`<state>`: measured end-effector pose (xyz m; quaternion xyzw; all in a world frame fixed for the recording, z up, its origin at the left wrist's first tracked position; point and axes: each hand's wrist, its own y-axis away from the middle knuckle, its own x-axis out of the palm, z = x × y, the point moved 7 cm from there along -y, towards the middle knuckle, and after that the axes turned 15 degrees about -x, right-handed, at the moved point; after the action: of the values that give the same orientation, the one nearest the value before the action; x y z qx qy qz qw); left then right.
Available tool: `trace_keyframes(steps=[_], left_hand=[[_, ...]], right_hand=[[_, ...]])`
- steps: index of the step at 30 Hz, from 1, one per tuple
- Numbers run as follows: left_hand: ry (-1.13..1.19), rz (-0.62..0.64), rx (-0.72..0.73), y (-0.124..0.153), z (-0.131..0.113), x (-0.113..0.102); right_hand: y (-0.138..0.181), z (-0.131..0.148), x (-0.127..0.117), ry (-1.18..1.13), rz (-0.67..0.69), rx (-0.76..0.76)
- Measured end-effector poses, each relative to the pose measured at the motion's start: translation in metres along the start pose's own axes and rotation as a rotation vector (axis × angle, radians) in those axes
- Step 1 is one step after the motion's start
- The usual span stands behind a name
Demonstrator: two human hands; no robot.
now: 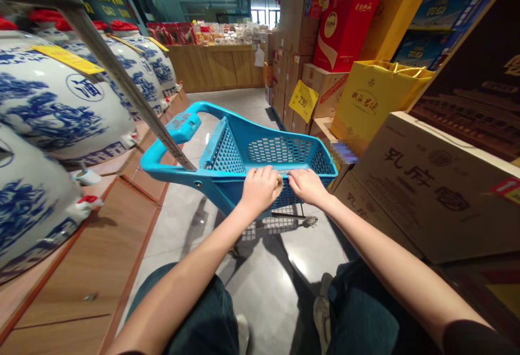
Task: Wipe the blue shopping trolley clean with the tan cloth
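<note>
A blue plastic shopping cart stands sideways in front of me, its handle end to the left. My left hand is closed over the near rim of its basket, with something tan showing beside the fingers. Close to its right, my right hand also grips that rim, fingers curled over the edge. The basket's visible floor and lattice walls show nothing inside. A metal pole rises from the cart's handle end towards the upper left.
Large blue-and-white porcelain jars line a wooden ledge on the left. Stacked cartons, a yellow gift bag and a red box crowd the right side. Across the aisle's far end stands a wooden counter with packaged goods.
</note>
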<state>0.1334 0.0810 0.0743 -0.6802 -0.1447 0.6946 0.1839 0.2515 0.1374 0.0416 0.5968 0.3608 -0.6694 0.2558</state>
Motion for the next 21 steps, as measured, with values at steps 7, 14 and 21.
trace_keyframes(steps=[7, 14, 21], left_hand=[[-0.011, 0.101, 0.044, -0.006, 0.000, 0.009], [-0.061, 0.014, -0.034, 0.010, 0.065, -0.032], [-0.150, -0.126, -0.153, 0.019, 0.105, -0.069]], right_hand=[[-0.001, 0.004, 0.000, 0.047, 0.007, 0.005], [0.003, 0.000, 0.002, 0.038, -0.022, -0.059], [0.003, 0.003, 0.006, 0.051, -0.045, -0.046]])
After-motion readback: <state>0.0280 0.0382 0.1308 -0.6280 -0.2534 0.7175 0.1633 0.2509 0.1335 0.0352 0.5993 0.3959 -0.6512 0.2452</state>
